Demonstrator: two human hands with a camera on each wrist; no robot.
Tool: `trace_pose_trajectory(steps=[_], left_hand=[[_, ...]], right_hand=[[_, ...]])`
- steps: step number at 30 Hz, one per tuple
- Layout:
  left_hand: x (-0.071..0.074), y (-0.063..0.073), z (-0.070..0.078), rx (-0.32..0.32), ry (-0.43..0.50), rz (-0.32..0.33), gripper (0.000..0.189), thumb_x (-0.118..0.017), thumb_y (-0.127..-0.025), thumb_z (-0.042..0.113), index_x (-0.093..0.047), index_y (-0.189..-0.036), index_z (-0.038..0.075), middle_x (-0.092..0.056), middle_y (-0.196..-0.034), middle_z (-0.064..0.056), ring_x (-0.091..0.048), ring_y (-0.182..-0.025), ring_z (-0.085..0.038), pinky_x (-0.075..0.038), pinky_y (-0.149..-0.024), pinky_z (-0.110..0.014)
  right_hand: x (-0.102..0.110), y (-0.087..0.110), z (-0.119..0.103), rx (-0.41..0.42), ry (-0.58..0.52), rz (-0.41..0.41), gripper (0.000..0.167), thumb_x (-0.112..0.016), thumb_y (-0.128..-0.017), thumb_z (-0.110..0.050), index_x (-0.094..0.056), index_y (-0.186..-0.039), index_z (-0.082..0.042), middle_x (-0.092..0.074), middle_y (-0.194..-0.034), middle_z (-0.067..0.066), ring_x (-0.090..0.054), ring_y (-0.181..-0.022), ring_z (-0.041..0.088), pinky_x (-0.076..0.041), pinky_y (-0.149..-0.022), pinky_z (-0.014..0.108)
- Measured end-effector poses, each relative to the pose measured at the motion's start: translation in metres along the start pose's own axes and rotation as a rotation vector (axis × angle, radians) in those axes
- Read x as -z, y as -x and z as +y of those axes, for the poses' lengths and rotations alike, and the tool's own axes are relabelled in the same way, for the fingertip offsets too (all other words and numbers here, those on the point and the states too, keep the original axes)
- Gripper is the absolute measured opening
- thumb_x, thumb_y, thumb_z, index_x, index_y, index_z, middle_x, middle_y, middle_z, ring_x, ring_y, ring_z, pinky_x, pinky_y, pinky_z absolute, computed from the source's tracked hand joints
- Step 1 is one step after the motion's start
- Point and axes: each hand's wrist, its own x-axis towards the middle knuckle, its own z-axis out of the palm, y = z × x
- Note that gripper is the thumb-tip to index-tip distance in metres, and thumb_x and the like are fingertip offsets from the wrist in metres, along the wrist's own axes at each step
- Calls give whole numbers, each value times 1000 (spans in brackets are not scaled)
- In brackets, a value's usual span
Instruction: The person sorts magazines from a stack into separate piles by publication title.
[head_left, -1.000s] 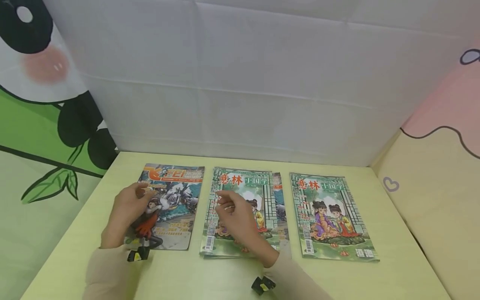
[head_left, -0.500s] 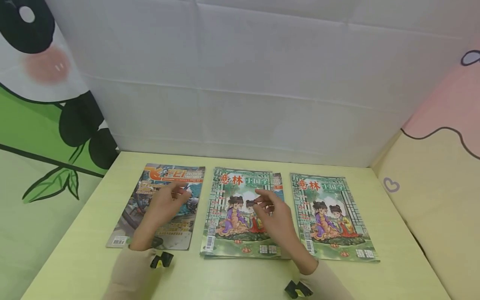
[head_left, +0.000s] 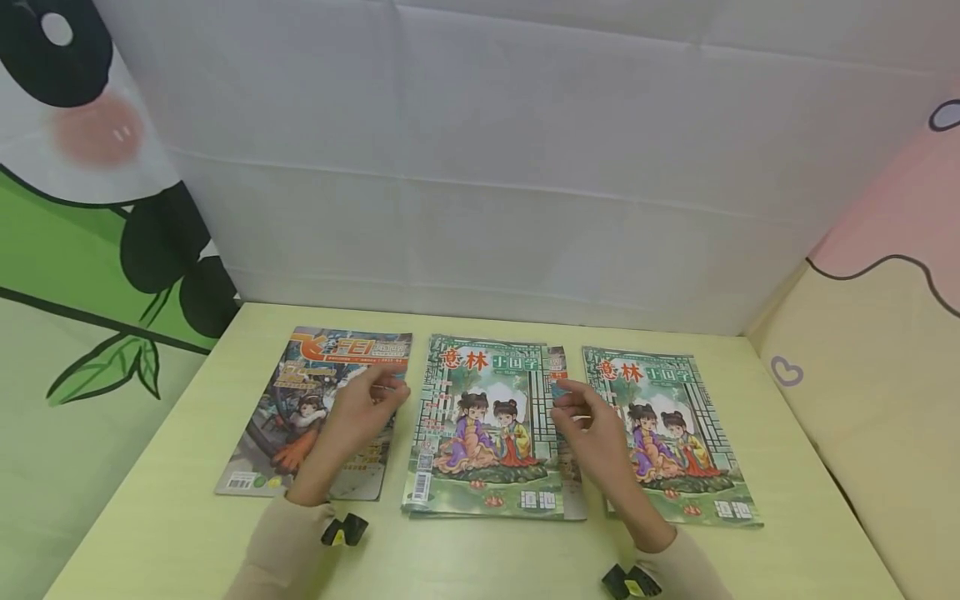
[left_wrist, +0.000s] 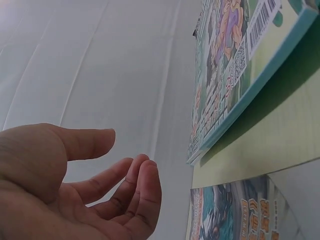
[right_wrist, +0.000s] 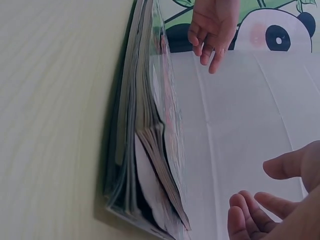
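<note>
A stack of magazines lies mid-table, topped by a green magazine (head_left: 476,375) with two cartoon children on its cover. From beneath its right side peeks a grey magazine (head_left: 573,492) with an orange strip. My left hand (head_left: 363,412) hovers over the right part of the FEI magazine (head_left: 262,450), fingers loosely bent and holding nothing. Between the stack and another green magazine (head_left: 701,492), my right hand (head_left: 596,429) is raised, also with nothing in it. The right wrist view shows the stack's page edges (right_wrist: 145,115), slightly splayed, with both hands apart from them.
The pale yellow table (head_left: 480,554) carries all the magazines in a row. A white cloth wall (head_left: 480,167) rises behind it. Printed cloth sides stand at left, with a panda (head_left: 150,242), and at right, in pink and cream (head_left: 892,217).
Both hands have moved to the right. My left hand went from the FEI magazine's left edge to its right part; my right hand moved off the middle stack's cover to its right edge. The magazines stay put.
</note>
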Motion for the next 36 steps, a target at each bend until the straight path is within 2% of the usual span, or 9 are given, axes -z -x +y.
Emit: trace_pose_trajectory(steps=[4, 8, 12, 14, 18, 24, 30, 36], left_hand=[[-4, -2, -2, 12, -5, -20, 42, -68, -111, 13, -62, -149, -4, -73, -126, -23, -72, -115, -42, -63, -94, -55], [-10, -4, -9, 50, -24, -80, 46, -68, -111, 17, -61, -150, -4, -73, -127, -22, -73, -115, -40, -65, -89, -51], [-16, -4, -14, 70, -30, -143, 49, -69, -110, 20, -59, -150, -6, -73, -127, -21, -72, -114, -38, -64, -92, -50], [-18, -3, -15, 81, -27, -168, 51, -70, -109, 21, -59, -150, -8, -73, -128, -21, -72, -114, -36, -64, -93, -50], [-20, 0, -12, 86, -50, -196, 53, -71, -108, 22, -60, -149, -10, -73, -126, -20, -71, -109, -32, -64, -86, -46], [-23, 1, -10, 70, -94, -199, 55, -73, -107, 22, -60, -148, -13, -73, -124, -21, -72, -109, -35, -65, -81, -43], [-26, 2, -7, 80, -66, -187, 55, -72, -108, 17, -57, -148, -16, -71, -128, -26, -73, -117, -44, -67, -85, -47], [-31, 3, -3, 69, -35, -175, 53, -72, -107, 16, -59, -148, -16, -71, -129, -26, -74, -115, -44, -67, -84, -47]], right_hand=[[0, 0, 1, -43, 18, -28, 47, -75, -104, -2, -65, -150, 0, -74, -122, 18, -69, -108, 26, -58, -90, 25], [-1, -1, 4, -79, 77, -60, 53, -77, -102, -3, -62, -153, 1, -75, -123, 16, -70, -107, 26, -59, -87, 23], [-2, -2, 9, -89, 108, -90, 59, -78, -102, -3, -58, -157, 3, -74, -123, 17, -70, -108, 28, -59, -85, 24], [-2, -3, 11, -99, 110, -103, 60, -77, -102, -4, -56, -158, 4, -73, -124, 18, -70, -108, 29, -59, -83, 24], [-1, -3, 15, -124, 117, -121, 61, -77, -103, -6, -55, -158, 6, -73, -124, 17, -70, -110, 29, -58, -83, 27], [-1, -3, 20, -155, 124, -136, 60, -78, -103, -7, -55, -156, 11, -73, -127, 18, -70, -110, 29, -59, -80, 24], [0, -3, 22, -157, 124, -146, 60, -78, -104, -9, -55, -155, 11, -72, -131, 19, -71, -112, 30, -60, -79, 24], [3, -1, 26, -160, 108, -135, 57, -77, -104, -8, -58, -154, 9, -72, -129, 19, -71, -114, 33, -62, -83, 29]])
